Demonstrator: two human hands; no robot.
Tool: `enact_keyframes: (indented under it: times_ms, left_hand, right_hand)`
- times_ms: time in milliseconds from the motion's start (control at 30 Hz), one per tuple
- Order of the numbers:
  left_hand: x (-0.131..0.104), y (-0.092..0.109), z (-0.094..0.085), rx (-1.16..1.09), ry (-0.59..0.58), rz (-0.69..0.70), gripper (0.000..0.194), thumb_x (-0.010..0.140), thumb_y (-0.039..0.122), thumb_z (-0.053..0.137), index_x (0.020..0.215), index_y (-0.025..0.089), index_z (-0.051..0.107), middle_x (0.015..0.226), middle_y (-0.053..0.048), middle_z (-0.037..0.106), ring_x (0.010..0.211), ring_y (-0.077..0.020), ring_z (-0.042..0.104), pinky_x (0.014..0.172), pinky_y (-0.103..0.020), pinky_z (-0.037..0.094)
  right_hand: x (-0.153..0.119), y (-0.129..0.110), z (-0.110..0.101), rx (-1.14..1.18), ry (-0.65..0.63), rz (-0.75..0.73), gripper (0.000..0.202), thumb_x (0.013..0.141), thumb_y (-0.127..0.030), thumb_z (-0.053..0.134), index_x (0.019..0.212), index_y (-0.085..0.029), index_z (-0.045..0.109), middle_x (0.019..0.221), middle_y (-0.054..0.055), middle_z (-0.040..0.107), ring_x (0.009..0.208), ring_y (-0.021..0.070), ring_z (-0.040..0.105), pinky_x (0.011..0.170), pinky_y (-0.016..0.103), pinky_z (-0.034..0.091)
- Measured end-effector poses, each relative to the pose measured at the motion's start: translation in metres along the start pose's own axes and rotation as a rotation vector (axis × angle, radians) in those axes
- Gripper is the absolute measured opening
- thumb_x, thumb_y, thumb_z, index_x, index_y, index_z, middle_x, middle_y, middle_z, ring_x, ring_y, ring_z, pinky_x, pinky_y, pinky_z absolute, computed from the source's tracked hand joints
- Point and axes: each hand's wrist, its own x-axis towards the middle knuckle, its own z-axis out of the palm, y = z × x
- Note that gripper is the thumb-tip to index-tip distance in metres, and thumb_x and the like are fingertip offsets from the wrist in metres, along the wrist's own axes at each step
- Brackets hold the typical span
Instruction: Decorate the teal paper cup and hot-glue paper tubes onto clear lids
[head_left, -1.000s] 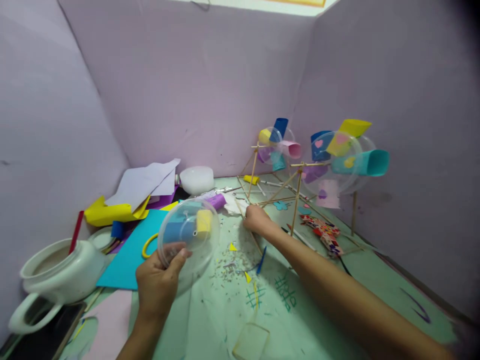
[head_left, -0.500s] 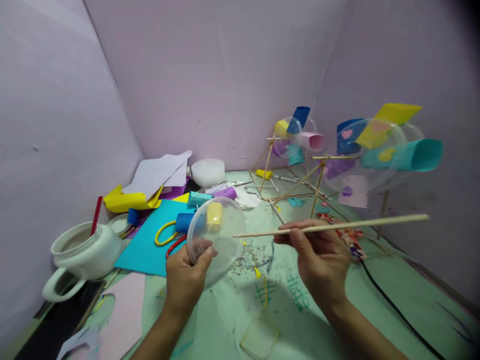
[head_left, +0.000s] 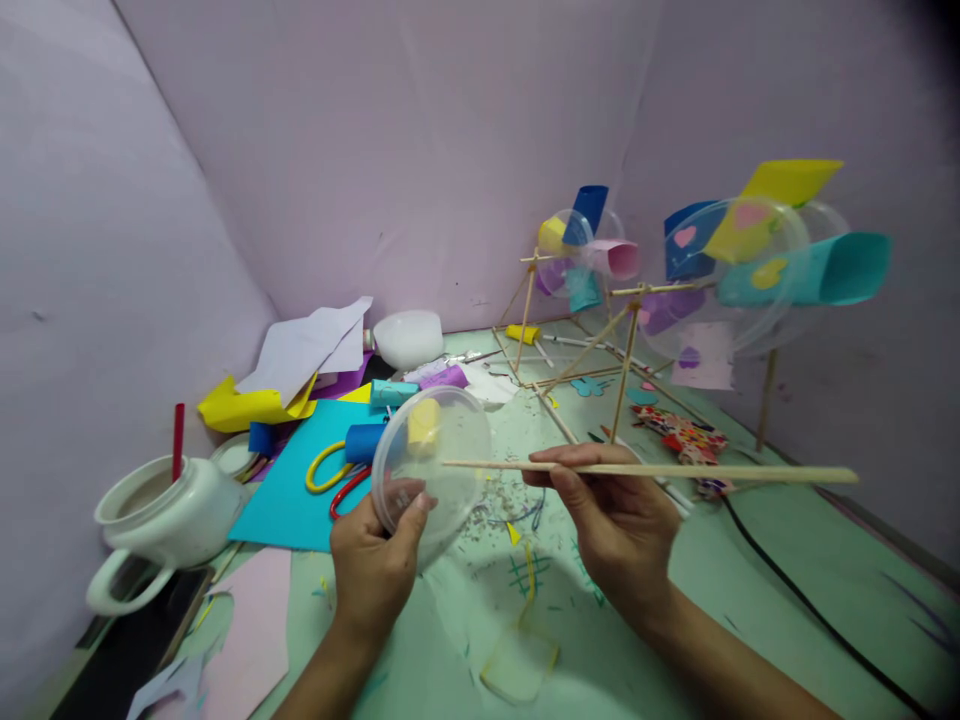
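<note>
Green tabletop [head_left: 420, 640] bearing near wheel [head_left: 806, 275] and far wheel [head_left: 581, 250], both looking complete; left hand [head_left: 375, 560] pinching clear disc [head_left: 450, 490] above tabletop, right hand [head_left: 619, 525] gripping wooden stick [head_left: 705, 473], tip overlapping disc, apparently unjoined.

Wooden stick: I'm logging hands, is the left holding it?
No, the right hand grips the wooden stick; the left hand holds a clear plastic lid.

Green tabletop [head_left: 427, 650] carries turquoise card [head_left: 281, 510], pink paper [head_left: 259, 615], yellow scrap [head_left: 514, 534]
</note>
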Motion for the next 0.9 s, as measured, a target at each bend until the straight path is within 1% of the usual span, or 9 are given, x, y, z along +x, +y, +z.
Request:
enact_keyframes:
  times_ms: [200, 267, 367, 467, 533, 667, 733, 800, 900]
  left_hand:
    - [-0.002, 0.000, 0.001, 0.055, 0.023, 0.112, 0.013, 0.066, 0.029, 0.068, 0.070, 0.017, 0.072, 0.061, -0.001, 0.072, 0.054, -0.0168, 0.067, 0.050, -0.023, 0.053]
    - [-0.004, -0.002, 0.002, 0.082, 0.041, 0.167, 0.014, 0.067, 0.029, 0.068, 0.071, 0.016, 0.072, 0.060, -0.001, 0.072, 0.052, -0.0161, 0.066, 0.048, -0.022, 0.052]
    - [-0.006, -0.006, 0.003, 0.165, 0.102, 0.261, 0.015, 0.070, 0.028, 0.068, 0.074, 0.014, 0.072, 0.059, -0.002, 0.071, 0.051, -0.0156, 0.065, 0.047, -0.022, 0.051]
    - [-0.006, -0.009, 0.004, 0.254, 0.151, 0.400, 0.014, 0.072, 0.026, 0.066, 0.075, 0.013, 0.071, 0.057, -0.002, 0.070, 0.049, -0.0149, 0.065, 0.047, -0.021, 0.050]
    - [-0.006, -0.008, 0.006, 0.313, 0.170, 0.518, 0.013, 0.075, 0.024, 0.064, 0.069, 0.013, 0.068, 0.054, -0.002, 0.067, 0.047, -0.0141, 0.063, 0.045, -0.021, 0.047]
    - [-0.006, -0.003, 0.008, 0.443, 0.204, 0.688, 0.027, 0.079, 0.023, 0.058, 0.053, 0.016, 0.059, 0.042, 0.000, 0.058, 0.037, -0.0124, 0.055, 0.038, -0.022, 0.039]
    - [-0.008, -0.001, 0.008, 0.465, 0.223, 0.719, 0.030, 0.080, 0.023, 0.057, 0.051, 0.017, 0.058, 0.040, 0.001, 0.056, 0.034, -0.0117, 0.053, 0.037, -0.022, 0.038]
    - [-0.010, 0.000, 0.007, 0.457, 0.218, 0.711, 0.028, 0.080, 0.023, 0.057, 0.052, 0.017, 0.059, 0.041, 0.001, 0.056, 0.036, -0.0119, 0.054, 0.038, -0.022, 0.039]
    - [-0.012, -0.002, 0.006, 0.425, 0.179, 0.598, 0.018, 0.077, 0.025, 0.061, 0.062, 0.016, 0.066, 0.047, 0.000, 0.064, 0.042, -0.0139, 0.060, 0.043, -0.022, 0.044]
  right_hand:
    - [-0.001, 0.001, 0.001, -0.011, -0.012, 0.016, 0.020, 0.080, -0.006, 0.062, 0.090, -0.024, 0.066, 0.085, 0.000, 0.070, 0.073, 0.0150, 0.070, 0.067, 0.028, 0.060]
    - [-0.001, 0.002, 0.003, -0.013, -0.028, 0.087, 0.015, 0.078, -0.010, 0.065, 0.084, -0.023, 0.068, 0.083, 0.001, 0.071, 0.072, 0.0158, 0.070, 0.065, 0.028, 0.059]
    - [0.000, 0.002, 0.007, -0.048, 0.002, 0.272, 0.005, 0.072, -0.018, 0.070, 0.073, -0.021, 0.067, 0.069, 0.000, 0.069, 0.061, 0.0143, 0.067, 0.054, 0.022, 0.054]
    - [0.000, 0.002, 0.011, -0.095, 0.022, 0.439, 0.008, 0.067, -0.025, 0.072, 0.066, -0.019, 0.066, 0.055, -0.001, 0.066, 0.051, 0.0129, 0.063, 0.048, 0.021, 0.049]
    - [-0.001, 0.002, 0.012, -0.107, 0.003, 0.494, 0.013, 0.067, -0.029, 0.072, 0.064, -0.019, 0.065, 0.053, 0.001, 0.066, 0.050, 0.0137, 0.061, 0.048, 0.022, 0.048]
    - [-0.005, 0.003, 0.012, -0.175, -0.005, 0.525, 0.021, 0.070, -0.035, 0.070, 0.059, -0.018, 0.063, 0.051, 0.002, 0.066, 0.048, 0.0142, 0.059, 0.050, 0.024, 0.046]
    - [-0.006, 0.006, 0.012, -0.170, -0.002, 0.551, 0.025, 0.071, -0.038, 0.069, 0.058, -0.018, 0.062, 0.050, 0.002, 0.066, 0.048, 0.0148, 0.060, 0.052, 0.025, 0.047]
    - [-0.007, 0.008, 0.012, -0.136, -0.006, 0.574, 0.026, 0.071, -0.040, 0.070, 0.059, -0.018, 0.063, 0.051, 0.002, 0.067, 0.050, 0.0157, 0.062, 0.054, 0.027, 0.049]
    - [-0.006, 0.009, 0.013, -0.098, -0.022, 0.587, 0.024, 0.071, -0.039, 0.070, 0.062, -0.017, 0.065, 0.055, 0.003, 0.069, 0.054, 0.0171, 0.064, 0.058, 0.029, 0.052]
